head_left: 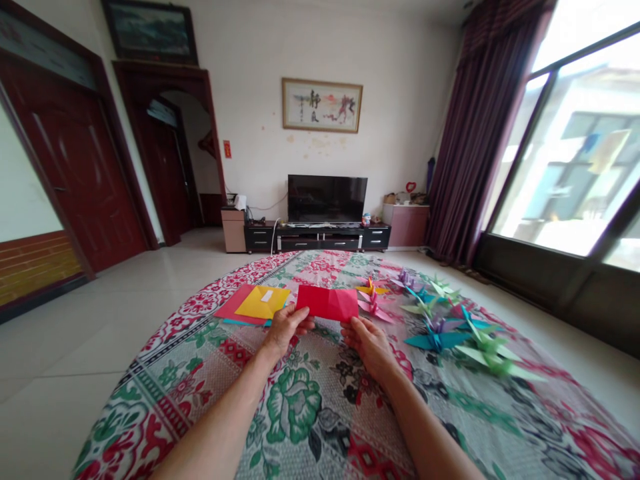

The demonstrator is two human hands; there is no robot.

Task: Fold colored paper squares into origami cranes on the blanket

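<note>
A red sheet of origami paper (327, 303), folded into a rectangle with a crease near its middle, is held up in front of me above the table. My left hand (287, 328) pinches its lower left corner between thumb and fingers. At the lower right corner my right hand (367, 339) grips it the same way. Left of the hands lies a stack of coloured paper, with a yellow sheet (250, 305) on top, a small white piece (267, 296) on that, and a pink sheet (227, 303) and some blue showing beneath.
Several folded paper cranes, including a blue crane (440, 340), a green crane (495, 353) and a pink crane (375, 305), stand at the right of the round table. A patterned tablecloth (200, 393) covers it. Beyond is a television (327, 199) on a black cabinet (320, 239).
</note>
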